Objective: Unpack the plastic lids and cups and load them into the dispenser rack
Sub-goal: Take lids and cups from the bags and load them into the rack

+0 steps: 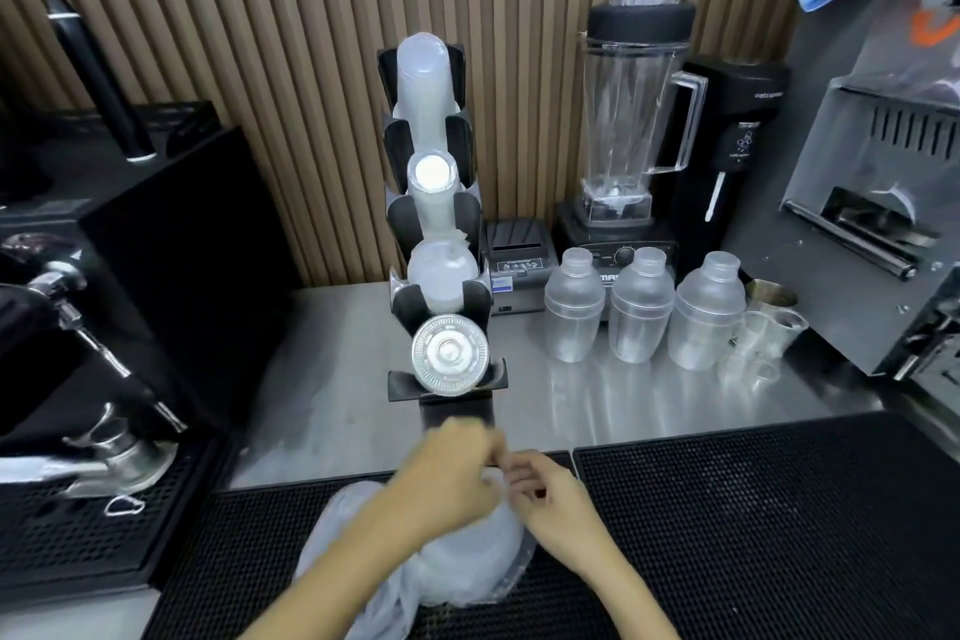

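Head view: left hand (451, 470) and right hand (549, 494) both pinched on the top of a plastic bag (415, 561) on the black mat, prob. working it open; dispenser rack (441, 218) just behind looks stocked. Next: free the stack, w/o tearing or spilling

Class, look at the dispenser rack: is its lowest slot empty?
No. The lowest slot of the rack holds a stack of clear lids, facing the camera.
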Motion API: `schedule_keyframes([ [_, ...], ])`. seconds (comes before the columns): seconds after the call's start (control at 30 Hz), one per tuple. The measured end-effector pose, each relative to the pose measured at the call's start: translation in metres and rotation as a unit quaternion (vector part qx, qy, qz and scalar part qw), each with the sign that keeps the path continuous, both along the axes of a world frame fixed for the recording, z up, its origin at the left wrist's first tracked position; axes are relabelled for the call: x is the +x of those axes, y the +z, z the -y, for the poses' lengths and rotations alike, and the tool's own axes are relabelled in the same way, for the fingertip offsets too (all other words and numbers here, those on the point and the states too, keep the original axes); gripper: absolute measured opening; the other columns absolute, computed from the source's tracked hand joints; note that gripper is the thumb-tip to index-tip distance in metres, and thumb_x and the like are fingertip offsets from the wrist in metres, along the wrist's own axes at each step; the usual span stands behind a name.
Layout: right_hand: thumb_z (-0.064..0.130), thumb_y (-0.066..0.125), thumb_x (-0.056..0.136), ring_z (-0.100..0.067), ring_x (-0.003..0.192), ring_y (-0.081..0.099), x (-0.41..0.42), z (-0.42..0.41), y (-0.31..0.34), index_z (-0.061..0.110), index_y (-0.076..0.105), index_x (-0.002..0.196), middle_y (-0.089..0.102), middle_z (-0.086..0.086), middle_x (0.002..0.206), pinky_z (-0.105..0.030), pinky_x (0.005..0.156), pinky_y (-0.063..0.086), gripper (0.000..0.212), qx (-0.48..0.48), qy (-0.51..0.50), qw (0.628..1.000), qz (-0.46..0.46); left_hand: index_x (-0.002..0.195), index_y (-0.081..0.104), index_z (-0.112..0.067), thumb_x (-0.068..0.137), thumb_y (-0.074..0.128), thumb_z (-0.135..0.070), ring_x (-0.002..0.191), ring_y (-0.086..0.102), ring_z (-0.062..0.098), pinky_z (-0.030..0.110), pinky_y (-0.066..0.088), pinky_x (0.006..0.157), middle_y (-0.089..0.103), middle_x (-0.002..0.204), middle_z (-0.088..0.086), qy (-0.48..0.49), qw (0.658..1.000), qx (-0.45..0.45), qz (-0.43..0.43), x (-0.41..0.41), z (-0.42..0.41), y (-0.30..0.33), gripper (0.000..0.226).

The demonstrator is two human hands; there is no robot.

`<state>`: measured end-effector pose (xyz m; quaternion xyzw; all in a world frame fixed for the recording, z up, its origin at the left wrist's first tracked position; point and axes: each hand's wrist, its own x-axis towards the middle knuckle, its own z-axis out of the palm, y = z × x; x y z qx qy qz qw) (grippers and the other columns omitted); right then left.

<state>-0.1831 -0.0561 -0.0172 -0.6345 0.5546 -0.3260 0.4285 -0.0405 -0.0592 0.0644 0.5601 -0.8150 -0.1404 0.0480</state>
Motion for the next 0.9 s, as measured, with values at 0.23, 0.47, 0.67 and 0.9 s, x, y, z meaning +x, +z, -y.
schedule_keyframes([
  [0.23,0.004,0.048,0.086,-0.011,0.097,0.059,0.006,-0.003,-0.018,0.017,0.054,0.117,0.063,-0.002,0.104,-0.024,0.095,0.046,0.034,0.030,0.017,0.999,-0.025,0.143,0.024,-0.024,0.061,0.079,-0.029,0.120,0.041,0.028,0.039,0.040,0.103,0.037,0.134,0.006,-0.021,0.987,0.126,0.099,0.022,0.006,-0.073,0.099],
  [0.47,0.030,0.030,0.099,-0.011,0.098,0.060,0.009,-0.007,-0.024,0.031,0.050,0.116,0.065,-0.001,0.111,-0.018,0.077,0.045,0.027,0.063,0.019,0.997,-0.028,0.134,0.024,-0.031,0.056,0.081,-0.036,0.115,0.046,0.028,0.042,0.045,0.097,0.043,0.127,0.002,0.004,0.986,0.157,0.052,0.020,0.013,-0.078,0.097],
  [0.67,0.036,0.028,0.099,-0.012,0.100,0.056,0.011,-0.014,-0.020,0.032,0.038,0.127,0.059,0.001,0.115,-0.021,0.079,0.041,0.030,0.071,0.025,0.997,-0.028,0.125,0.037,-0.035,0.051,0.081,-0.035,0.113,0.046,0.013,0.033,0.044,0.097,0.046,0.124,-0.008,0.018,0.988,0.129,-0.079,0.038,0.009,-0.083,0.085],
  [0.9,0.034,0.025,0.099,-0.012,0.094,0.054,0.012,-0.019,-0.017,0.030,0.032,0.131,0.056,0.003,0.106,-0.022,0.078,0.038,0.033,0.066,0.038,0.996,-0.041,0.112,0.038,-0.047,0.048,0.084,-0.039,0.103,0.048,0.003,0.018,0.042,0.084,0.049,0.114,-0.017,0.046,0.976,0.099,-0.191,0.049,0.000,-0.082,0.079],
])
